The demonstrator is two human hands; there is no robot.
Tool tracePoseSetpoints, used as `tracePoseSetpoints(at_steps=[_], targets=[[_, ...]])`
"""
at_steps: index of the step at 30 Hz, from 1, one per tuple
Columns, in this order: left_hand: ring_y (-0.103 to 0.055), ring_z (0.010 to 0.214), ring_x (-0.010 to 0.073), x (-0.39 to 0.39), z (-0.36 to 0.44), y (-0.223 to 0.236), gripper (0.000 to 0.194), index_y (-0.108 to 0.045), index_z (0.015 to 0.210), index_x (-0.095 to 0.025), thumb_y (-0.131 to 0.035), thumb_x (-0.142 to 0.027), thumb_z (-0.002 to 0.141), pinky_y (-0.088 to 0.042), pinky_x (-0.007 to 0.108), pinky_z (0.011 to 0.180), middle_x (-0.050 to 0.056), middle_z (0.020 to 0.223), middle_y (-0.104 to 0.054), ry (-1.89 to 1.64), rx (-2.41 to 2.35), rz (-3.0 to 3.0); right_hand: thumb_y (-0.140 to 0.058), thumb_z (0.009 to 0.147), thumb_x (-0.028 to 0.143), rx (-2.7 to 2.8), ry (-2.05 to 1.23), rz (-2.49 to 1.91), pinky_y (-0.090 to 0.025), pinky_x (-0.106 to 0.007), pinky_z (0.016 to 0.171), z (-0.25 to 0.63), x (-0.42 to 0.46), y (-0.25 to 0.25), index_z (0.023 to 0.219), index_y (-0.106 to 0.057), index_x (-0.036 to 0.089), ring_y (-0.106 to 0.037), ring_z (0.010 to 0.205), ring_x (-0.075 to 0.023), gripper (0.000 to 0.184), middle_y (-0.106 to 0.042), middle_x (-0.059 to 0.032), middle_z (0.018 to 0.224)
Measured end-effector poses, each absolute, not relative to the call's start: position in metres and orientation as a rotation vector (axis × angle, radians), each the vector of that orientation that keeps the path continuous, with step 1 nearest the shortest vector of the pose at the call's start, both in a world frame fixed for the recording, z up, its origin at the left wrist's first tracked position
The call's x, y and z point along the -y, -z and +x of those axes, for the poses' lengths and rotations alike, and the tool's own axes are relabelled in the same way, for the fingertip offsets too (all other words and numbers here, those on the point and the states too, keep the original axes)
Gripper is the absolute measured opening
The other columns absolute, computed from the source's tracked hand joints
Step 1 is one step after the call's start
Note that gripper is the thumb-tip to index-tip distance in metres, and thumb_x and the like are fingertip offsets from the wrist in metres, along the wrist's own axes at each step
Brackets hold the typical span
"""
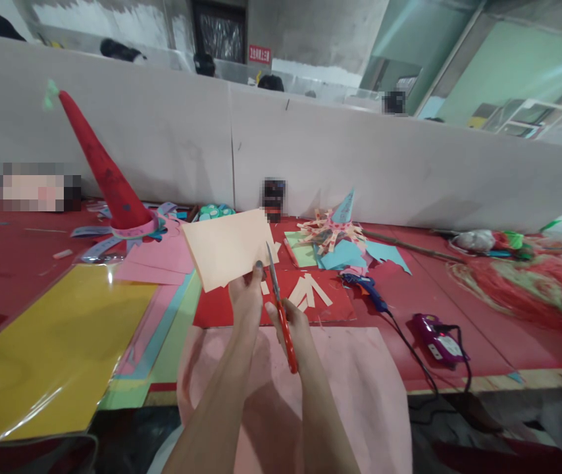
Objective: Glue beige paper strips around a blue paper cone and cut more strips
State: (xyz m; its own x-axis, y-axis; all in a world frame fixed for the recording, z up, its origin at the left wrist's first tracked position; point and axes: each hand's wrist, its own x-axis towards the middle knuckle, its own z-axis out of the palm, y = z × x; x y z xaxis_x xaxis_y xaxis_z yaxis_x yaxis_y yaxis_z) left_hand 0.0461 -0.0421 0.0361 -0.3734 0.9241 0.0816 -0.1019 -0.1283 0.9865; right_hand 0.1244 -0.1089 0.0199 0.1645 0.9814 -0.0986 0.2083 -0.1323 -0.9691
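Observation:
My left hand (246,293) grips the lower right part of a cream paper sheet (226,247), thumb on its face, holding it above the table. In my right hand (293,326) is a pair of red-handled scissors (283,329), blades pointing up at the sheet's right edge. Whether the blades have paper between them I cannot make out. Just beyond my right hand, several cut cream paper strips (309,291) lie on a red board (216,308). A pink cloth (350,388) spreads beneath my forearms.
Left are a tall red cone hat (106,164), pink sheets (155,260) and a glossy yellow sheet (58,329). A small blue cone with a paper fringe (343,210) stands behind the strips. To the right lie a blue glue gun (367,286), a purple power strip (439,339) and red-green strings (522,283).

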Motion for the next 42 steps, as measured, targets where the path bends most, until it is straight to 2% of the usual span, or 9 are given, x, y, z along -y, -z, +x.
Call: tracePoseSetpoints(at_steps=[8, 13, 21, 27, 34, 42], targets=[[-0.059, 0.059, 0.0170, 0.042, 0.046, -0.037, 0.024, -0.058, 0.058, -0.017, -0.058, -0.040, 0.067, -0.046, 0.029, 0.063, 0.004, 0.057, -0.062, -1.618, -1.332, 0.984, -0.055, 0.070, 0.050, 1.246, -0.969, -1.497, -0.022, -0.020, 0.047, 0.126, 0.107, -0.019, 0.057, -0.027, 0.020, -0.022, 0.052, -0.0071, 0.043, -0.021, 0.0064, 0.055], [-0.058, 0.059, 0.0172, 0.042, 0.045, -0.038, 0.025, -0.057, 0.055, -0.017, -0.058, -0.040, 0.066, -0.045, 0.029, 0.062, 0.004, 0.056, -0.062, -1.602, -1.353, 0.990, -0.057, 0.065, 0.054, 1.252, -0.950, -1.495, -0.021, -0.019, 0.046, 0.127, 0.107, -0.017, 0.056, -0.027, 0.020, -0.021, 0.052, -0.0066, 0.047, -0.021, 0.0069, 0.054], [-0.058, 0.059, 0.0170, 0.040, 0.043, -0.034, 0.024, -0.059, 0.057, -0.017, -0.059, -0.040, 0.065, -0.044, 0.029, 0.062, 0.003, 0.056, -0.062, -1.630, -1.335, 0.990, -0.058, 0.065, 0.050, 1.209, -1.028, -1.509, -0.019, -0.018, 0.042, 0.128, 0.106, -0.011, 0.057, -0.026, 0.021, -0.024, 0.045, -0.0060, 0.044, -0.020, 0.0079, 0.047], [-0.055, 0.054, 0.0136, 0.041, 0.044, -0.035, 0.023, -0.059, 0.060, -0.015, -0.062, -0.038, 0.064, -0.044, 0.026, 0.059, 0.001, 0.053, -0.059, -1.688, -1.232, 0.929, -0.057, 0.066, 0.050, 1.234, -0.999, -1.539, -0.019, -0.019, 0.043, 0.128, 0.106, -0.011, 0.057, -0.027, 0.020, -0.023, 0.046, -0.0061, 0.043, -0.021, 0.0075, 0.048], [-0.052, 0.051, 0.0123, 0.042, 0.045, -0.039, 0.022, -0.059, 0.058, -0.015, -0.062, -0.036, 0.063, -0.043, 0.025, 0.056, -0.001, 0.049, -0.056, -1.676, -1.216, 0.910, -0.054, 0.073, 0.048, 1.278, -1.044, -1.443, -0.024, -0.019, 0.048, 0.127, 0.107, -0.013, 0.063, -0.032, 0.020, -0.026, 0.052, -0.0067, 0.037, -0.027, 0.0063, 0.057], [-0.055, 0.055, 0.0146, 0.054, 0.050, -0.040, 0.024, -0.059, 0.058, -0.015, -0.060, -0.038, 0.067, -0.042, 0.026, 0.057, 0.002, 0.053, -0.058, -1.498, -1.253, 1.063, -0.041, 0.077, 0.062, 1.172, -1.122, -1.384, -0.025, -0.020, 0.043, 0.128, 0.108, -0.009, 0.073, -0.043, 0.020, -0.030, 0.043, -0.0080, 0.043, -0.032, 0.0075, 0.045]])
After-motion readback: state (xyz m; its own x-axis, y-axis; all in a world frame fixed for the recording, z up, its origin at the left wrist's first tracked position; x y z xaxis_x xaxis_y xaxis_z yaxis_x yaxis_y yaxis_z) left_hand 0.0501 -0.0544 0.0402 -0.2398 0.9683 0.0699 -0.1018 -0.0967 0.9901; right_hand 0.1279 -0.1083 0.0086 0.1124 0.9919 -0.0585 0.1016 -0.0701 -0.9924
